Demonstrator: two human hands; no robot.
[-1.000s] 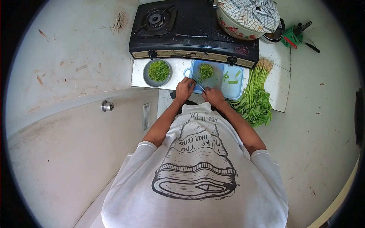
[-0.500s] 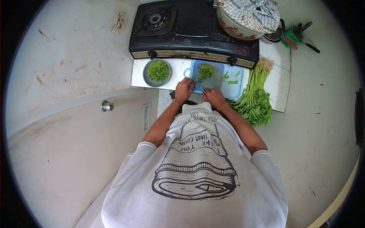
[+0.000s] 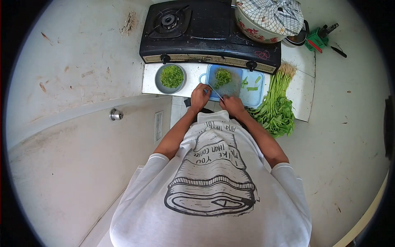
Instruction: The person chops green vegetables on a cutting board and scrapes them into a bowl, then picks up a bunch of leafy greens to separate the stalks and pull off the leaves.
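My right hand (image 3: 233, 106) is wrapped round the handle of a knife (image 3: 215, 91), near the front edge of a blue cutting board (image 3: 234, 88). The thin blade slants up and left across the board. At the blade's tip, my left hand (image 3: 200, 97) has its fingers drawn together by the board's left corner; whether they pinch the blade is too small to tell. Beyond the blade lies a heap of chopped greens (image 3: 223, 77). A few cut green pieces (image 3: 252, 88) rest on the lighter right part of the board.
A grey bowl (image 3: 182, 88) of chopped greens stands left of the board. A bunch of rooted leafy greens (image 3: 276, 94) lies to the right, leaves hanging over the counter edge. Behind are a black gas stove (image 3: 210, 37), a cloth-covered pot (image 3: 257, 33) and a green basket (image 3: 323, 40) of utensils.
Both hands and the knife have shifted only very slightly. The greens, bowl and board look the same.
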